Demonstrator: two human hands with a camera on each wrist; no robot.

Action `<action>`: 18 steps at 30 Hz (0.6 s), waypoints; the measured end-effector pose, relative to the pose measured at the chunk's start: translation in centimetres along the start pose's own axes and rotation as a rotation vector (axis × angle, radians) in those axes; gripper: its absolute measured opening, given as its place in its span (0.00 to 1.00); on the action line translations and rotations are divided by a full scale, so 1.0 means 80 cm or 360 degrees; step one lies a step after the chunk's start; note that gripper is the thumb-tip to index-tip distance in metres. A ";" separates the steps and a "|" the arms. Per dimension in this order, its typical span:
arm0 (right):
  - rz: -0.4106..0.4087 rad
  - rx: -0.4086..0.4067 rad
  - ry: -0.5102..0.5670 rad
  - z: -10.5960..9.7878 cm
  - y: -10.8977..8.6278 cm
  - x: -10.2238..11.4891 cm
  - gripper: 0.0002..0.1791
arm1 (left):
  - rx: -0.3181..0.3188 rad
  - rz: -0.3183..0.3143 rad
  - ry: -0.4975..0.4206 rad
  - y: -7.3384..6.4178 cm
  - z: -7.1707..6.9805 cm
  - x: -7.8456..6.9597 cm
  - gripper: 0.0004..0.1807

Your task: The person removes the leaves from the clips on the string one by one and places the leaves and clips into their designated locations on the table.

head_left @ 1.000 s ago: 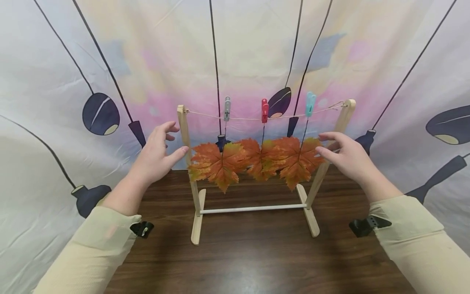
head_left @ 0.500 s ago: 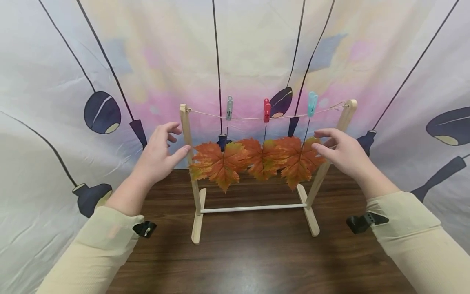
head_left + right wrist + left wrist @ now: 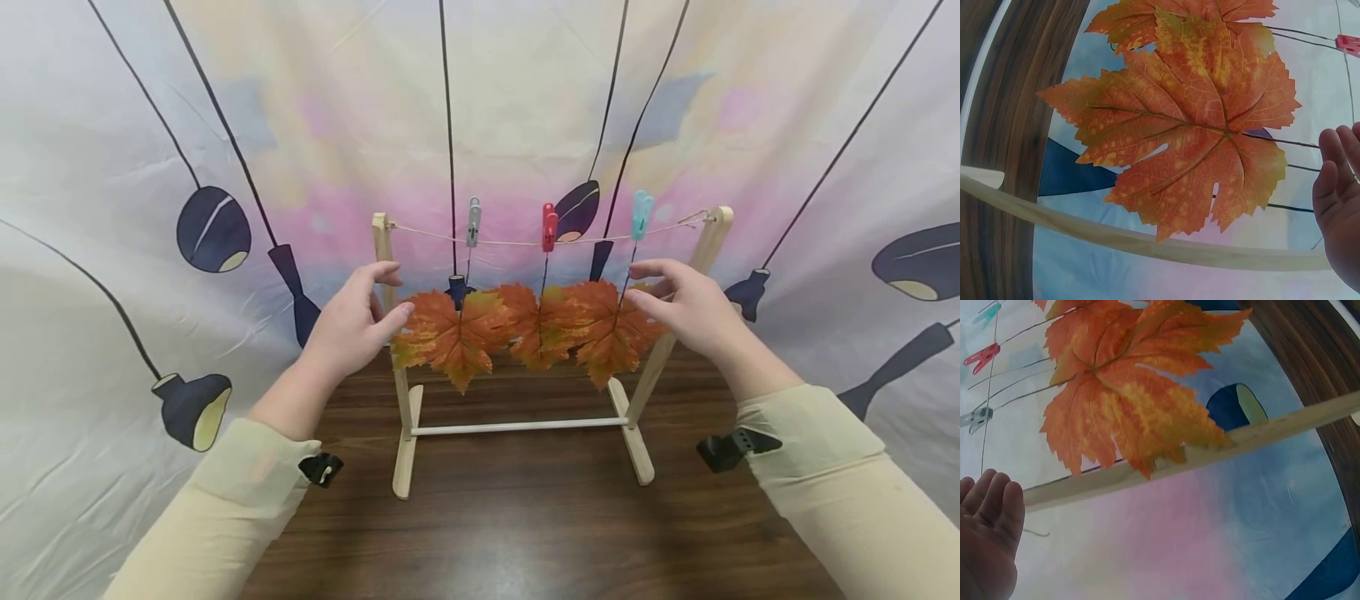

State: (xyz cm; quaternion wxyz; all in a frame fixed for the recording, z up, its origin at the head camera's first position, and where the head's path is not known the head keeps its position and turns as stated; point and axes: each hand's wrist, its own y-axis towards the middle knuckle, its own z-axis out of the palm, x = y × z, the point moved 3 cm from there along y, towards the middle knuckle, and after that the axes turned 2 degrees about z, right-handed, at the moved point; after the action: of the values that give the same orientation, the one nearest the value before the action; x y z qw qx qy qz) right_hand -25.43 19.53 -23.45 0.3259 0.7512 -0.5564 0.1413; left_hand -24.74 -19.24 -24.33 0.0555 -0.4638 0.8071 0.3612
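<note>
Three orange maple leaves hang by their stems from a string (image 3: 510,242) tied across a wooden stand (image 3: 383,237). A grey clothespin (image 3: 473,222) holds the left leaf (image 3: 457,337), a red clothespin (image 3: 549,227) the middle leaf (image 3: 537,335), and a light blue clothespin (image 3: 641,215) the right leaf (image 3: 611,337). My left hand (image 3: 351,323) is beside the left post, its thumb by the left leaf's edge. Near the right leaf's stem is my right hand (image 3: 690,310), fingers loosely bent. Neither hand holds anything; whether the right fingertips touch the stem, I cannot tell.
A white rod (image 3: 517,427) joins the stand's feet on the dark wooden surface (image 3: 510,525). Behind the stand hangs a pastel cloth (image 3: 517,100) printed with dark lamps. Each sleeve has a black wrist camera (image 3: 321,470) at its cuff.
My left hand has moved right, from outside the left post to the left leaf's edge. My right hand has shifted slightly left, towards the right leaf's stem. The leaves still hang.
</note>
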 end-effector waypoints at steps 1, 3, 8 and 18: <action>-0.0002 0.0001 0.0004 0.000 0.000 0.001 0.25 | 0.0002 -0.0003 0.0009 0.001 0.002 0.000 0.29; -0.0007 0.0006 0.0012 0.001 0.001 0.002 0.25 | 0.0014 -0.0010 0.0019 0.002 0.005 -0.001 0.29; -0.0008 0.0012 0.0010 0.004 0.003 0.004 0.26 | 0.0063 -0.0036 0.0000 0.004 0.011 -0.002 0.30; -0.0037 0.0006 0.0012 0.007 0.011 0.012 0.25 | 0.0135 -0.0068 -0.0022 0.008 0.021 -0.005 0.30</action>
State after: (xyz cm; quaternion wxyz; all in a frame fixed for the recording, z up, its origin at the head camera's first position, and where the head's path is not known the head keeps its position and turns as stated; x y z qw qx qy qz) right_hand -26.04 18.27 -23.03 0.3283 0.7577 -0.5460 0.1415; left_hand -25.45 -17.65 -25.05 0.0882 -0.4757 0.8111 0.3286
